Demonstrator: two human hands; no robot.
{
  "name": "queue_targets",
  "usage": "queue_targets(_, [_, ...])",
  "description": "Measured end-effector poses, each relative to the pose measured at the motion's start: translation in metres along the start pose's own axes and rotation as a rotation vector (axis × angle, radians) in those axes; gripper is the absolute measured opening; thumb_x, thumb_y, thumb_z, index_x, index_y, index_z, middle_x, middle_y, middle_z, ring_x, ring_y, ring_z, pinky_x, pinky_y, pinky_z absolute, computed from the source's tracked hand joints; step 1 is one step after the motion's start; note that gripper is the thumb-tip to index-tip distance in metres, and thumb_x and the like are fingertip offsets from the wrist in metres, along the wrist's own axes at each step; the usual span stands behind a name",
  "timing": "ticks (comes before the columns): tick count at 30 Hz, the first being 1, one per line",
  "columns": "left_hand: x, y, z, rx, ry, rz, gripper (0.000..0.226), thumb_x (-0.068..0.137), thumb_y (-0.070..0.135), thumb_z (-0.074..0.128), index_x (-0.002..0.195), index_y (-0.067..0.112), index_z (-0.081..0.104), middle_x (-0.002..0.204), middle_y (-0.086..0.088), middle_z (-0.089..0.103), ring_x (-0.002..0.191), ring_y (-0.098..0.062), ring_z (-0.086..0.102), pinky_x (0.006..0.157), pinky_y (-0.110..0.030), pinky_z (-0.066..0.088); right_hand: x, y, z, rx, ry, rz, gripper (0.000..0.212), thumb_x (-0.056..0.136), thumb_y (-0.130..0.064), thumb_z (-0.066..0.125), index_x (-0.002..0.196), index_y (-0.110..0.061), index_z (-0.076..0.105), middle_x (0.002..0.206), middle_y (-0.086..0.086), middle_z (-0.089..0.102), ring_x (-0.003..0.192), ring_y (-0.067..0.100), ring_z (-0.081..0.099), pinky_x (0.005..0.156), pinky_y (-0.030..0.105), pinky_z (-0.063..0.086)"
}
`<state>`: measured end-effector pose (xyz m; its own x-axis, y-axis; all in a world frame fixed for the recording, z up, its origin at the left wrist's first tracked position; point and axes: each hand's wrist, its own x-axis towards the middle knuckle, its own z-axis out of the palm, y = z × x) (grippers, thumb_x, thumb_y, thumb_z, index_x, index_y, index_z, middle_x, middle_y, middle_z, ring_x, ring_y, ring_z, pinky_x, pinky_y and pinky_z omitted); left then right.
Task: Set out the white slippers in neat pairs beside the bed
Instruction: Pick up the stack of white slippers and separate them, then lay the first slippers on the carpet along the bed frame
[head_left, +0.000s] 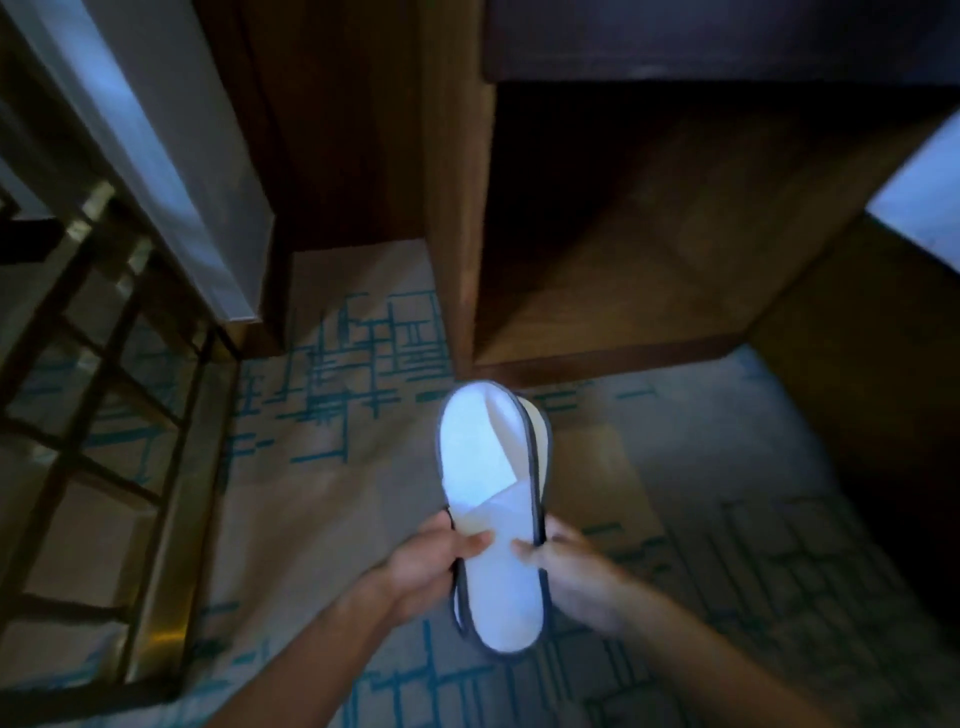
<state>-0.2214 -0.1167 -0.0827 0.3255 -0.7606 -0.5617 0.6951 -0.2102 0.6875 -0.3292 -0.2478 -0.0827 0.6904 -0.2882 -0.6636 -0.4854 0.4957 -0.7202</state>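
Both hands hold the white slippers (493, 499) up above the carpet (322, 499), the pair stacked sole to sole with a dark trim round the edges. The left hand (434, 558) grips the left rim near the strap, thumb laid over the top; the right hand (563, 566) pinches the right rim, fingers curled behind. The slippers' far end points toward the corner of a wooden cabinet (457, 208), whose low open shelf (613, 291) sits just beyond. To the left stands a brass-framed glass table (171, 457), its edge well apart from the slippers. A stretch of patterned carpet lies open between the table and the cabinet, and more to the right of the hands, up to a dark wooden panel (857, 374)
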Motion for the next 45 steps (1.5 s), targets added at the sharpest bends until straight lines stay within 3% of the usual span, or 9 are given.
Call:
queue_targets(5, [0.025,-0.035,0.076,0.172,-0.092,-0.103,0.034,0.087,-0.009,0.055,0.117,0.007,0.061,0.114,-0.014,0.071,0.103,-0.029,0.068,0.091,-0.039,0.056,-0.059,0.03,-0.071,0.127,0.108,-0.069,0.038,0.085,0.004,0.058,0.123,-0.001,0.056,0.12,0.019,0.066,0.11,0.035,0.063,0.094,0.044,0.053])
queue_targets(9, [0.047,-0.075,0.136,0.305,-0.206,-0.192,0.038,0.086,-0.012,0.053,0.12,0.004,0.059,0.119,-0.018,0.068,0.114,-0.038,0.061,0.104,-0.054,0.045,-0.113,0.055,-0.126,0.242,0.304,-0.098,0.026,0.087,0.0,0.058,0.112,-0.007,0.062,0.113,0.017,0.069,0.107,0.036,0.064,0.093,0.046,0.052])
queue_targets(16, [0.045,-0.15,0.234,0.569,-0.38,-0.375,0.036,0.083,-0.01,0.056,0.114,0.008,0.059,0.114,-0.015,0.068,0.111,-0.034,0.059,0.097,-0.05,0.049,-0.228,0.116,-0.191,0.135,0.508,-0.007,0.011,0.094,-0.026,0.053,0.104,-0.021,0.054,0.103,0.0,0.067,0.091,0.016,0.067,0.071,0.025,0.059])
queue_targets(20, [0.02,-0.196,0.289,0.642,-0.412,-0.402,0.042,0.076,-0.011,0.052,0.115,0.003,0.06,0.114,-0.019,0.066,0.111,-0.038,0.057,0.102,-0.053,0.046,-0.281,0.161,-0.211,0.243,0.65,0.0,0.032,0.094,-0.028,0.055,0.123,-0.018,0.05,0.116,0.009,0.067,0.099,0.021,0.067,0.072,0.029,0.058])
queue_targets(24, [-0.007,-0.224,0.323,0.601,-0.438,-0.47,0.039,0.068,-0.003,0.052,0.105,-0.002,0.067,0.104,-0.023,0.071,0.1,-0.039,0.064,0.083,-0.042,0.054,-0.313,0.193,-0.222,0.318,0.764,-0.031,0.034,0.093,-0.021,0.057,0.125,-0.01,0.055,0.11,0.007,0.071,0.094,0.018,0.07,0.075,0.028,0.058])
queue_targets(29, [-0.008,-0.237,0.344,0.684,-0.452,-0.39,0.044,0.053,0.008,0.056,0.095,-0.002,0.064,0.104,-0.023,0.065,0.102,-0.038,0.06,0.084,-0.043,0.052,-0.328,0.204,-0.235,0.293,0.756,-0.057,0.034,0.091,-0.027,0.06,0.122,-0.015,0.057,0.115,0.009,0.07,0.106,0.028,0.066,0.097,0.047,0.051])
queue_targets(34, [-0.01,-0.248,0.363,0.833,-0.431,-0.307,0.046,0.063,0.002,0.05,0.109,0.002,0.057,0.11,-0.023,0.063,0.104,-0.037,0.058,0.09,-0.046,0.051,-0.334,0.212,-0.239,0.247,0.839,-0.074,0.033,0.095,-0.028,0.054,0.126,-0.017,0.052,0.119,0.012,0.067,0.11,0.033,0.063,0.08,0.038,0.052])
queue_targets(40, [-0.025,-0.284,0.389,1.004,-0.493,-0.277,0.067,0.055,0.01,0.05,0.121,0.014,0.052,0.114,-0.015,0.063,0.106,-0.034,0.058,0.097,-0.052,0.05,-0.353,0.251,-0.251,0.217,0.966,-0.191,0.041,0.094,-0.022,0.055,0.131,-0.027,0.039,0.127,0.0,0.058,0.114,0.019,0.059,0.093,0.037,0.054])
queue_targets(45, [-0.028,-0.328,0.41,1.137,-0.491,-0.239,0.043,0.087,0.006,0.048,0.129,0.011,0.049,0.123,-0.016,0.06,0.111,-0.032,0.057,0.1,-0.049,0.048,-0.356,0.299,-0.283,0.137,1.023,-0.213,0.043,0.094,-0.015,0.054,0.135,-0.017,0.04,0.132,0.006,0.056,0.114,0.015,0.056,0.091,0.027,0.05])
